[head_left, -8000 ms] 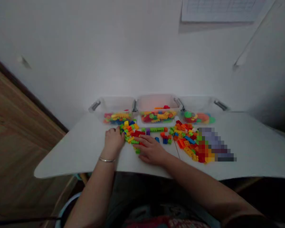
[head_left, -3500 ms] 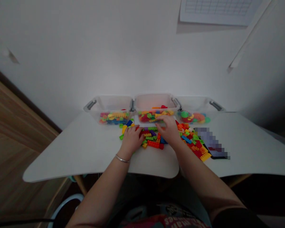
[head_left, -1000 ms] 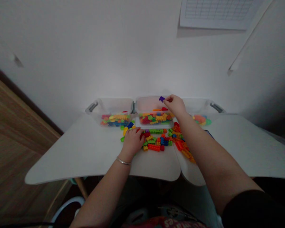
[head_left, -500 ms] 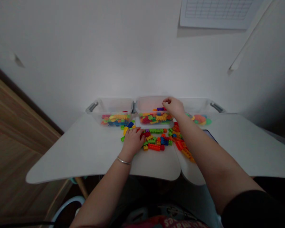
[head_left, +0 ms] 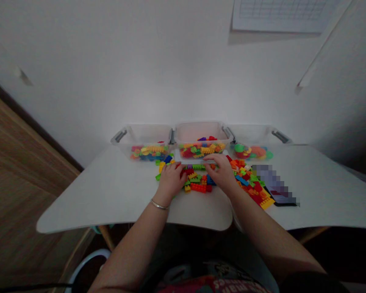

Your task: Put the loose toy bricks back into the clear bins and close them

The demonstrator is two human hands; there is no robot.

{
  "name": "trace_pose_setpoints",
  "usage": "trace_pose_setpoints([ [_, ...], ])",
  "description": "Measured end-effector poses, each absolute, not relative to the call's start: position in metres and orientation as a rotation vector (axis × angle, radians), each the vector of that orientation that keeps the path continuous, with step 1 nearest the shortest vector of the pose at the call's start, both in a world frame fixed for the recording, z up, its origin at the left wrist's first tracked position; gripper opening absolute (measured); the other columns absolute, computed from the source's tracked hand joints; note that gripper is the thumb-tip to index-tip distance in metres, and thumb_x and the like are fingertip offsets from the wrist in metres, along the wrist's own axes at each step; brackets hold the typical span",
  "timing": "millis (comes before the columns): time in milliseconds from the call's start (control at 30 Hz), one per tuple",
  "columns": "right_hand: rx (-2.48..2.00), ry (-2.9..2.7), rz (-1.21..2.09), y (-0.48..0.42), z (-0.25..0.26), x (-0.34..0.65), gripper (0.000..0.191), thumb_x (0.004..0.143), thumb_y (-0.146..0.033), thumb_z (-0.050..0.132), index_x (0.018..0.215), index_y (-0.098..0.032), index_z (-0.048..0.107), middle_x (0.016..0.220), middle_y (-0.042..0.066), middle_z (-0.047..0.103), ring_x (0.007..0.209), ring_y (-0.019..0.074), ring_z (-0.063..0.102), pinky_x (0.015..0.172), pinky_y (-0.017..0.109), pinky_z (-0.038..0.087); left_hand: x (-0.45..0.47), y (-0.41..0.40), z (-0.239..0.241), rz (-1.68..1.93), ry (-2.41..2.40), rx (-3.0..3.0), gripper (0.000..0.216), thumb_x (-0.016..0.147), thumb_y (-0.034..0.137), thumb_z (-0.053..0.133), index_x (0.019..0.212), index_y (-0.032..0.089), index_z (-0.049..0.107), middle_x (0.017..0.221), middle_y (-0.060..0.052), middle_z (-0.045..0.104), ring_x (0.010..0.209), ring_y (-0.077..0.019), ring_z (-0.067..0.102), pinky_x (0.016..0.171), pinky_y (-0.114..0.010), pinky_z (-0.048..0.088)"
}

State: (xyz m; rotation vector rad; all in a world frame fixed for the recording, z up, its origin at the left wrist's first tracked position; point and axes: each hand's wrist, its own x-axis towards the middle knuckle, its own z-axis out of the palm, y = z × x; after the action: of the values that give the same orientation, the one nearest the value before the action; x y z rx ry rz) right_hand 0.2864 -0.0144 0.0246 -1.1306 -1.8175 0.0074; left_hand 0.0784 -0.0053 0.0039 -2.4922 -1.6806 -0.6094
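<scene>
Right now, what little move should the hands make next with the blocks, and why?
Probably the right hand should pinch one loose block from the pile under it. Both hands lie on that pile, the left hand at its left end, and neither plainly grips anything. The middle bin, with blocks inside, stands open just behind.
</scene>
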Motion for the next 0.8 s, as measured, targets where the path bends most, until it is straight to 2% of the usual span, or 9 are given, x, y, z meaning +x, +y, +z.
trace_pose_setpoints([
  [267, -1.144, -2.142, 0.063, -0.028, -0.008, 0.280, 0.011, 0.080, -0.017, 0.066, 0.086, -0.024, 0.073, 0.096, 0.005, 0.073, 0.093, 0.0226, 0.062, 0.094, 0.043, 0.045, 0.079, -0.006, 0.003, -0.602, -1.708, -2.479, 0.032, 0.090, 0.028, 0.053, 0.119, 0.022, 0.065, 0.130, -0.008, 0.063, 0.118, -0.0264, 0.057, 0.107, -0.044, 0.039],
  [800, -1.345, -2.146, 0.032, -0.026, -0.010, 0.287, 0.019, 0.082, -0.026, 0.068, 0.099, -0.023, 0.074, 0.106, 0.007, 0.070, 0.108, 0.0266, 0.054, 0.100, 0.043, 0.043, 0.079, -0.005, 0.003, -0.618, -1.683, -2.485, 0.031, 0.090, 0.028, 0.054, 0.118, 0.020, 0.066, 0.128, -0.009, 0.064, 0.115, -0.0271, 0.058, 0.105, -0.045, 0.041],
])
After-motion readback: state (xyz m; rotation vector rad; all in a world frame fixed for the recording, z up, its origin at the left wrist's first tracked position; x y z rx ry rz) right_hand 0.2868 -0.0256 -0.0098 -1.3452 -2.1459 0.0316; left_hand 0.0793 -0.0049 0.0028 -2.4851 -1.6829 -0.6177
